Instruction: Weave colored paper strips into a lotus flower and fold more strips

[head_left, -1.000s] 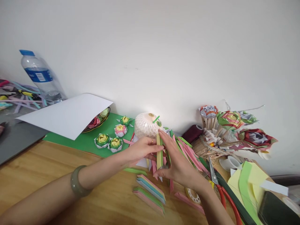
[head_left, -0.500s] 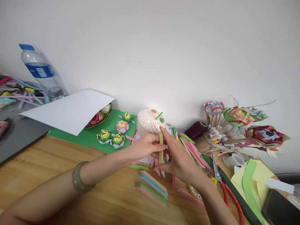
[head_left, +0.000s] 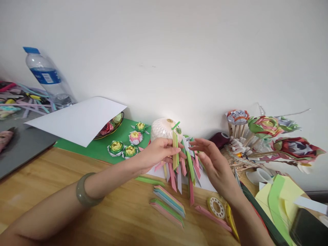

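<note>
Between the thumb and fingers of my left hand [head_left: 164, 152] is a folded paper strip [head_left: 175, 150], yellow with green at its edge, held upright. My right hand [head_left: 212, 162] is apart from it, to the right, fingers spread and nothing seen in them. Below and behind the hands lies a heap of folded paper strips [head_left: 191, 164] in pink, green and white. Nearer me on the wooden table are a stack of coloured folded strips [head_left: 167, 206] and a single pink strip [head_left: 212, 217]. Behind my left hand sits a white textured round object [head_left: 161, 129], partly hidden.
Several paper lotus flowers [head_left: 115, 148] stand on a green sheet [head_left: 87, 152], beside white paper [head_left: 79, 119]. A water bottle [head_left: 46, 75] leans at the left. To the right are a tape roll [head_left: 217, 207], paper flowers [head_left: 265, 126], a phone [head_left: 310, 229] and scissors mostly behind my right arm.
My right hand has let go of the strip and moved right, its fingers opening. The left hand still holds the strip. The tape roll and more of the strip heap now show.
</note>
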A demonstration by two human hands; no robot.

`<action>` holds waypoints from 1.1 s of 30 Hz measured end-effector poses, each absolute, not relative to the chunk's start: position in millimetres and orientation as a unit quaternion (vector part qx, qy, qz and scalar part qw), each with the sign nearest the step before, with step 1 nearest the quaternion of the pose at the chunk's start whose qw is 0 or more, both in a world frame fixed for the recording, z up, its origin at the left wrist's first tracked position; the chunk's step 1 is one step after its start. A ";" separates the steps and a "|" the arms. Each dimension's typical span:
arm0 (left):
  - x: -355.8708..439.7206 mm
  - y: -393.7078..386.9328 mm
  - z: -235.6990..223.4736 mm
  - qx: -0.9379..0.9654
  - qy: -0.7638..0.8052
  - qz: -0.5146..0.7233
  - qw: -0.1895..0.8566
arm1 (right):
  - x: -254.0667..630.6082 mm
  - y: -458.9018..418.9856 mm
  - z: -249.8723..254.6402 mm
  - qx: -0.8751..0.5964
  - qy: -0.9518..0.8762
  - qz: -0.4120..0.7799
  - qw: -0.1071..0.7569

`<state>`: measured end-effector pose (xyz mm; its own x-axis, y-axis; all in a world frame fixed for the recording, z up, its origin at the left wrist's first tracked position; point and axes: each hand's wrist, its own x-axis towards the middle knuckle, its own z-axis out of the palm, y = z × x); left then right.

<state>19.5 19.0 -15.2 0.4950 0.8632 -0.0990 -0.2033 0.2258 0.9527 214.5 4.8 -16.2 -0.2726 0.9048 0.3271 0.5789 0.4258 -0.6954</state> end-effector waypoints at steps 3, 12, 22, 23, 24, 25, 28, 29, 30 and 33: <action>17.8 19.9 -14.3 0.491 0.323 0.388 0.710 | 212.9 9.2 -18.8 -0.560 -0.725 0.214 0.339; 16.4 23.0 -15.5 0.495 0.321 0.386 0.709 | 183.4 1.7 -34.1 -0.534 -0.830 0.135 0.089; 16.9 22.2 -20.5 0.491 0.336 0.371 0.714 | 157.9 -8.0 -67.9 -0.580 -0.812 0.051 0.053; 17.0 22.3 -20.9 0.492 0.337 0.371 0.712 | 156.6 -8.4 -68.8 -0.583 -0.809 0.049 0.053; 17.2 22.4 -21.0 0.493 0.337 0.372 0.711 | 156.0 -8.4 -68.9 -0.588 -0.806 0.049 0.052; 17.3 22.4 -20.9 0.495 0.337 0.373 0.709 | 156.2 -8.0 -68.6 -0.593 -0.801 0.052 0.053; 17.0 22.4 -19.9 0.508 0.334 0.372 0.701 | 159.9 -5.4 -65.0 -0.609 -0.788 0.072 0.060; 16.8 22.5 -19.7 0.514 0.332 0.371 0.699 | 161.7 -4.3 -63.4 -0.612 -0.784 0.081 0.064; 16.6 22.8 -19.9 0.520 0.330 0.370 0.696 | 163.4 -3.3 -61.6 -0.613 -0.782 0.092 0.069; 15.7 24.4 -21.3 0.525 0.321 0.376 0.693 | 167.7 -0.9 -55.5 -0.603 -0.783 0.129 0.079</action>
